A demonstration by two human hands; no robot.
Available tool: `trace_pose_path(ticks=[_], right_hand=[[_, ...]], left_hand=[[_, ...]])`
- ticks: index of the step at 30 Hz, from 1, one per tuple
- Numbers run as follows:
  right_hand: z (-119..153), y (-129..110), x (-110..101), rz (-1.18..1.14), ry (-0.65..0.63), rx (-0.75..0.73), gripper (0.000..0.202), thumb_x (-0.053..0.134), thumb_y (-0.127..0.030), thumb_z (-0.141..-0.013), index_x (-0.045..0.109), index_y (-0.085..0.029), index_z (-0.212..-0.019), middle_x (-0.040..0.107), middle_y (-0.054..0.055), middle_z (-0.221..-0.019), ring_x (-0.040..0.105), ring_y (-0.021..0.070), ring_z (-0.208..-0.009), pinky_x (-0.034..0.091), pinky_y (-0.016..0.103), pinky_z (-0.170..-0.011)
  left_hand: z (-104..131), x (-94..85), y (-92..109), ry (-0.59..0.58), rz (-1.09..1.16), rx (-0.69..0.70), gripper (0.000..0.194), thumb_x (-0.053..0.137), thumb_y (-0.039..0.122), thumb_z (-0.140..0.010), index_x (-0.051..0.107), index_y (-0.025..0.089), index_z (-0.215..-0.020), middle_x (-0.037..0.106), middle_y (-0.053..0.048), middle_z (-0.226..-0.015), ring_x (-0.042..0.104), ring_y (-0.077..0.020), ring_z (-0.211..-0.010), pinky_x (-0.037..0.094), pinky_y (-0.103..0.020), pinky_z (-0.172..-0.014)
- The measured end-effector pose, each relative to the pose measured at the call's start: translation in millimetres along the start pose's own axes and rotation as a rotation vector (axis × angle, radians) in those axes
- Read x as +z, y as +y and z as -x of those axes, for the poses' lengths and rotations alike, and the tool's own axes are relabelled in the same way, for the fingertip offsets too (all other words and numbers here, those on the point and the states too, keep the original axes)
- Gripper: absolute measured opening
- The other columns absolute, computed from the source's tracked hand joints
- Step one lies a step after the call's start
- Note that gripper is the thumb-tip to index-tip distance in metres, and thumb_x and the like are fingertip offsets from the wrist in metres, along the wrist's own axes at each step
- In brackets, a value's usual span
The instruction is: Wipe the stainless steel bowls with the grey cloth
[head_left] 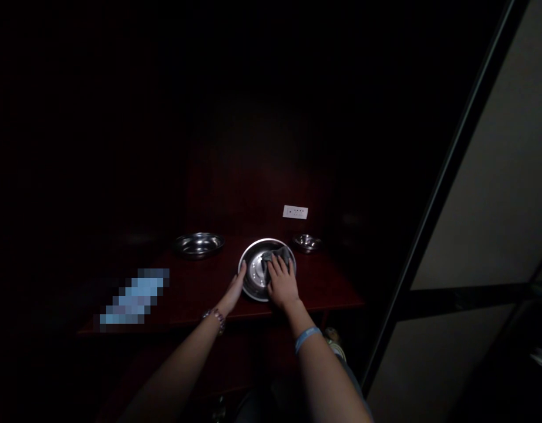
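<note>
A round shiny metal bowl (256, 271) is tilted toward me above the dark red tabletop (191, 299). My left hand (233, 292) grips its left rim, thumb at the edge, with the other fingers hidden behind. My right hand (282, 283) presses a dark grey cloth (283, 254) against the inner right side of the bowl. Its fingers are spread a little over the cloth. A beaded bracelet circles my left wrist, and a blue band is on my right.
A wide metal bowl (200, 245) stands at the back left and a smaller one (306, 242) at the back right. Behind is a white socket panel (295, 212). A blurred, pixelated bluish object (134, 298) lies at the left. A dark-framed panel rises at the right.
</note>
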State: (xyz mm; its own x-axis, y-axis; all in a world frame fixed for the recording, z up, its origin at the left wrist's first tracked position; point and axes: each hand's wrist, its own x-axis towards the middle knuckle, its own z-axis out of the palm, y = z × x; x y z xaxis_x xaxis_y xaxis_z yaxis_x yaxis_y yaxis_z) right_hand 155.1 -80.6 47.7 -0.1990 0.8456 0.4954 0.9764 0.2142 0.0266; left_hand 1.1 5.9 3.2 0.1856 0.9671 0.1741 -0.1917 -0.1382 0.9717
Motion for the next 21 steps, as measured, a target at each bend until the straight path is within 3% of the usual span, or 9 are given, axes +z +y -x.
trace_pose_path(ticks=[3, 6, 9, 13, 17, 21], right_hand=[[0, -9, -5, -0.056, -0.088, -0.179, 0.064, 0.053, -0.027, -0.088, 0.036, -0.023, -0.149, 0.022, 0.005, -0.161, 0.014, 0.0268, -0.149, 0.011, 0.053, -0.120], [-1, -17, -6, -0.101, -0.079, -0.264, 0.057, 0.048, -0.029, -0.092, 0.037, -0.025, -0.148, 0.024, 0.003, -0.161, 0.015, 0.0251, -0.149, 0.012, 0.051, -0.121], [-2, -21, -6, -0.129, -0.050, -0.240, 0.051, 0.044, -0.033, -0.095, 0.043, -0.023, -0.145, 0.027, 0.004, -0.160, 0.016, 0.0272, -0.149, 0.013, 0.051, -0.121], [-1, -17, -4, -0.155, -0.136, -0.211, 0.047, 0.042, -0.040, -0.097, 0.051, -0.023, -0.139, 0.036, 0.005, -0.156, 0.026, 0.0287, -0.145, 0.020, 0.051, -0.119], [0, -12, -4, -0.136, -0.145, -0.233, 0.051, 0.034, -0.048, -0.099, 0.045, -0.027, -0.143, 0.034, 0.002, -0.157, 0.026, 0.0261, -0.146, 0.019, 0.051, -0.119], [0, -12, -6, -0.063, -0.069, -0.181, 0.053, 0.028, -0.048, -0.100, 0.035, -0.029, -0.149, 0.025, 0.000, -0.160, 0.020, 0.0249, -0.148, 0.010, 0.051, -0.121]], left_hand=[[-5, -0.7, -3, 0.007, 0.042, -0.050, 0.077, 0.034, 0.069, -0.090, 0.052, 0.010, -0.135, 0.059, -0.016, -0.137, 0.053, -0.0251, -0.130, 0.039, -0.034, -0.110], [-6, -0.6, -1, 0.055, 0.020, -0.002, 0.078, 0.034, 0.071, -0.088, 0.051, 0.013, -0.137, 0.053, -0.014, -0.143, 0.048, -0.0240, -0.134, 0.036, -0.033, -0.113], [-5, 0.6, 1, 0.060, 0.041, 0.014, 0.082, 0.033, 0.075, -0.086, 0.051, 0.013, -0.137, 0.053, -0.015, -0.143, 0.048, -0.0248, -0.135, 0.035, -0.034, -0.113], [-6, 1.3, -3, -0.006, 0.103, 0.013, 0.081, 0.035, 0.075, -0.085, 0.058, 0.011, -0.129, 0.061, -0.017, -0.134, 0.053, -0.0267, -0.130, 0.038, -0.040, -0.112], [-8, -0.3, -8, -0.028, 0.112, 0.055, 0.069, 0.041, 0.070, -0.087, 0.062, 0.015, -0.125, 0.060, -0.012, -0.136, 0.048, -0.0253, -0.135, 0.032, -0.040, -0.116], [-8, -1.1, -10, -0.054, 0.135, 0.004, 0.063, 0.044, 0.066, -0.088, 0.060, 0.019, -0.127, 0.056, -0.010, -0.141, 0.049, -0.0245, -0.134, 0.037, -0.036, -0.114]])
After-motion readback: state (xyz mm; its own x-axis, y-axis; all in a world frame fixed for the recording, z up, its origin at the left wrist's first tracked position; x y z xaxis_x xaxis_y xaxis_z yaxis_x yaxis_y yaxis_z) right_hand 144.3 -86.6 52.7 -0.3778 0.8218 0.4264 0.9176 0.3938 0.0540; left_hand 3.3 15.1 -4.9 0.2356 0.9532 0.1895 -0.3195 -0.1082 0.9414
